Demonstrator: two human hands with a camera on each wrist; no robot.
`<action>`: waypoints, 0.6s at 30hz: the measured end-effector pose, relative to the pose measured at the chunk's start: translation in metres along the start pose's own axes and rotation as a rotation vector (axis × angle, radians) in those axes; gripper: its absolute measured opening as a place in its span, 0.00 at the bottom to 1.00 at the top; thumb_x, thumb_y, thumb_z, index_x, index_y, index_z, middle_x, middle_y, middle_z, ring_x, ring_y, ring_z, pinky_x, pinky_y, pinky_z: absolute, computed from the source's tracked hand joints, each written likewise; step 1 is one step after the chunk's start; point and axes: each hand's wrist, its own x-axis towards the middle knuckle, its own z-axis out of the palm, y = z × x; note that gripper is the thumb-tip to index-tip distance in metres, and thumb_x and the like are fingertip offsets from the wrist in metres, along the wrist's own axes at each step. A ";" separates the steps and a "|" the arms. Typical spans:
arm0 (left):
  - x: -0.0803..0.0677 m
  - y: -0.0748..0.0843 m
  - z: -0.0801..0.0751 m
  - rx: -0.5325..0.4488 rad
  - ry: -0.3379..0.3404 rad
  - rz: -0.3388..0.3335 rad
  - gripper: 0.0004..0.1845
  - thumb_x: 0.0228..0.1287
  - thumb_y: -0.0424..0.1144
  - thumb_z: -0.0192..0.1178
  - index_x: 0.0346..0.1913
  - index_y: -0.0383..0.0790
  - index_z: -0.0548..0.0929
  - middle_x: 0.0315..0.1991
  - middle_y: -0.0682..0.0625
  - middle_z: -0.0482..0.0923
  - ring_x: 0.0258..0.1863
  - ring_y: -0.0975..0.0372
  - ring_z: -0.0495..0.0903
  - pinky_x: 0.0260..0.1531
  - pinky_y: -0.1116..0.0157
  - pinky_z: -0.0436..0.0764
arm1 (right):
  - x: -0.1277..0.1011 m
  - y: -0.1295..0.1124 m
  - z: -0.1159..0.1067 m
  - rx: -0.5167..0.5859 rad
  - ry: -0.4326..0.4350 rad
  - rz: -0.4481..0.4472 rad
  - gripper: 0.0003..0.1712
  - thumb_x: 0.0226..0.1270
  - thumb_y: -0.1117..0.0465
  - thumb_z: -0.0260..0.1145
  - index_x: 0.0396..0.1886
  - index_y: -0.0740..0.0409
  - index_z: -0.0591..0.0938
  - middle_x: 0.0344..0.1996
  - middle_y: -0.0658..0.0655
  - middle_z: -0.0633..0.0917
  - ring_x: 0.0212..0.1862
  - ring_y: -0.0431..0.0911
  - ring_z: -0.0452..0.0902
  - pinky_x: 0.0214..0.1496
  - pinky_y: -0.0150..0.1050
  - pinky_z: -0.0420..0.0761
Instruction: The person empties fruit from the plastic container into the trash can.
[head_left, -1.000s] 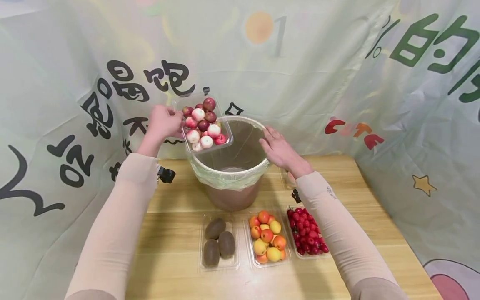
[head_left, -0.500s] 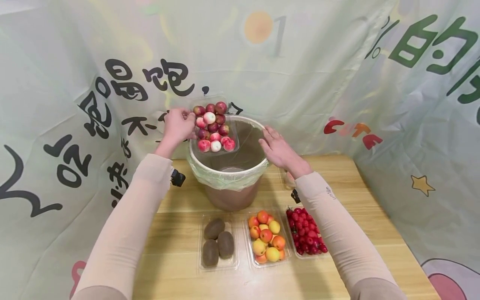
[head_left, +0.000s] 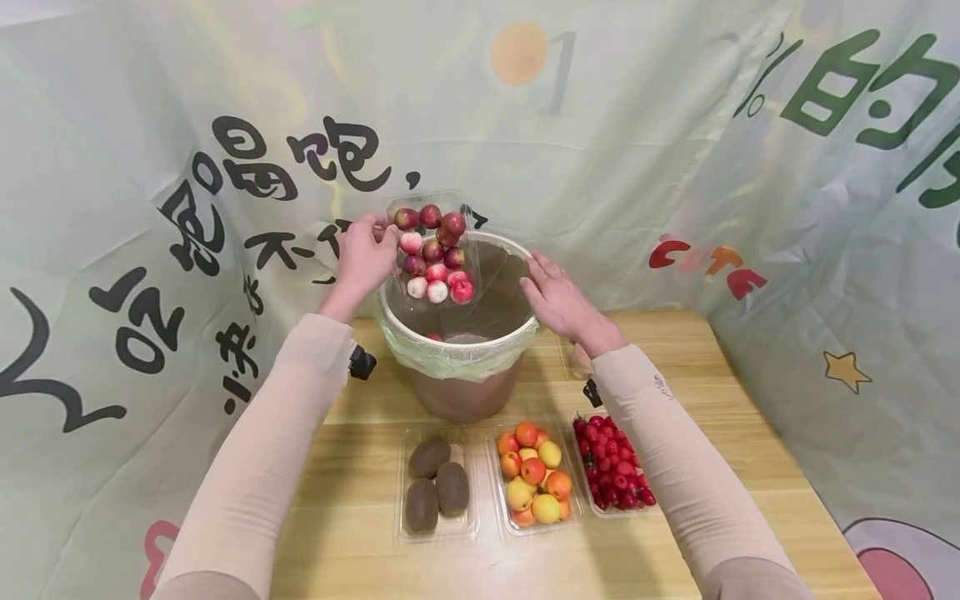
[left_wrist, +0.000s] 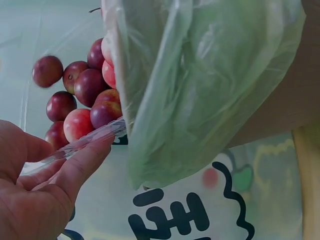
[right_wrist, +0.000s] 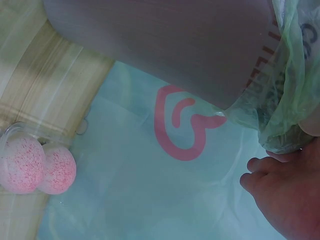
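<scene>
In the head view my left hand [head_left: 365, 260] pinches the left edge of a clear plastic box [head_left: 474, 268] between thumb and fingers. The box tilts over the left rim of a bin [head_left: 465, 396] lined with a pale green bag [head_left: 450, 364]. Small round fruits [head_left: 432, 250], plum-red and pinkish white, fill it. In the left wrist view several dark red fruits [left_wrist: 90, 87] show past the bag. My right hand [head_left: 566, 302] rests on the bin's right rim, fingers fairly straight. A small red thing [head_left: 433, 337] shows inside the bin.
Along the table's front are clear boxes of brown kiwi-like fruits [head_left: 437, 487], yellow-orange fruits [head_left: 534, 472] and small red fruits [head_left: 615, 467]. Right of the bin lies a clear box with pink speckled egg-shaped things [right_wrist: 22, 164]. Printed cloth [head_left: 637, 167] hangs behind.
My left hand has moved right with the box, bringing it further over the bin. The fruits have shifted in it, and a red thing now shows inside the bin. My right hand stays put.
</scene>
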 end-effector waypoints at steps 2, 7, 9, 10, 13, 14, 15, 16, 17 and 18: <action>0.000 0.000 0.001 -0.007 0.004 -0.005 0.17 0.79 0.38 0.53 0.58 0.29 0.81 0.43 0.33 0.88 0.13 0.73 0.76 0.19 0.75 0.78 | 0.000 0.000 0.000 0.000 0.001 0.000 0.39 0.87 0.46 0.37 0.85 0.66 0.52 0.85 0.68 0.50 0.86 0.65 0.44 0.89 0.57 0.44; -0.002 0.000 0.003 0.010 0.018 -0.015 0.17 0.79 0.39 0.53 0.59 0.31 0.82 0.44 0.35 0.88 0.16 0.71 0.77 0.23 0.75 0.79 | -0.001 -0.001 -0.001 0.002 0.005 -0.002 0.39 0.87 0.46 0.38 0.84 0.67 0.53 0.85 0.69 0.50 0.86 0.65 0.44 0.89 0.57 0.44; -0.002 -0.001 0.004 0.015 0.026 -0.013 0.17 0.79 0.40 0.53 0.58 0.32 0.83 0.44 0.35 0.88 0.16 0.71 0.78 0.23 0.75 0.80 | 0.000 0.000 0.000 0.002 0.006 -0.004 0.39 0.87 0.46 0.38 0.84 0.67 0.53 0.85 0.69 0.50 0.86 0.65 0.45 0.89 0.57 0.45; -0.003 -0.001 0.004 0.013 0.029 -0.010 0.17 0.79 0.40 0.53 0.58 0.32 0.83 0.44 0.35 0.88 0.16 0.71 0.78 0.23 0.75 0.80 | 0.000 0.000 0.000 0.003 0.006 -0.004 0.39 0.87 0.47 0.38 0.84 0.67 0.53 0.85 0.69 0.51 0.86 0.65 0.44 0.89 0.57 0.45; -0.003 -0.001 0.004 -0.003 0.033 -0.002 0.16 0.79 0.40 0.53 0.57 0.33 0.83 0.44 0.35 0.88 0.16 0.71 0.79 0.21 0.76 0.80 | 0.000 0.001 0.000 0.005 0.002 -0.003 0.39 0.87 0.46 0.38 0.84 0.67 0.52 0.85 0.68 0.50 0.86 0.65 0.44 0.89 0.57 0.45; -0.003 -0.002 0.004 -0.004 0.034 0.001 0.16 0.79 0.40 0.53 0.57 0.33 0.83 0.44 0.35 0.88 0.16 0.71 0.79 0.22 0.76 0.80 | 0.000 0.001 0.000 0.006 0.003 -0.005 0.39 0.87 0.46 0.38 0.84 0.67 0.52 0.85 0.68 0.50 0.86 0.64 0.44 0.89 0.57 0.45; -0.003 -0.002 0.005 -0.005 0.035 0.003 0.16 0.79 0.40 0.53 0.57 0.33 0.83 0.45 0.34 0.88 0.16 0.71 0.79 0.22 0.76 0.80 | 0.000 0.001 0.000 0.007 0.003 -0.004 0.39 0.87 0.46 0.38 0.84 0.67 0.52 0.85 0.68 0.50 0.86 0.64 0.44 0.89 0.57 0.45; -0.003 -0.003 0.005 -0.006 0.035 0.005 0.16 0.79 0.40 0.53 0.57 0.33 0.83 0.45 0.34 0.88 0.17 0.71 0.79 0.22 0.76 0.80 | -0.001 0.001 0.000 0.007 0.004 -0.004 0.39 0.87 0.46 0.38 0.84 0.67 0.53 0.85 0.68 0.50 0.86 0.64 0.44 0.89 0.57 0.45; -0.004 -0.003 0.005 -0.005 0.037 0.006 0.16 0.79 0.40 0.53 0.57 0.33 0.83 0.45 0.35 0.88 0.17 0.70 0.79 0.23 0.76 0.81 | -0.001 0.001 0.000 0.005 0.004 -0.005 0.39 0.87 0.46 0.38 0.84 0.67 0.52 0.85 0.68 0.50 0.86 0.64 0.44 0.89 0.57 0.45; -0.004 -0.004 0.005 -0.002 0.040 0.006 0.16 0.79 0.40 0.53 0.57 0.33 0.83 0.46 0.35 0.88 0.18 0.70 0.80 0.24 0.75 0.82 | -0.001 0.001 0.000 0.006 0.004 -0.005 0.39 0.87 0.46 0.38 0.84 0.67 0.52 0.85 0.68 0.50 0.86 0.65 0.44 0.89 0.57 0.45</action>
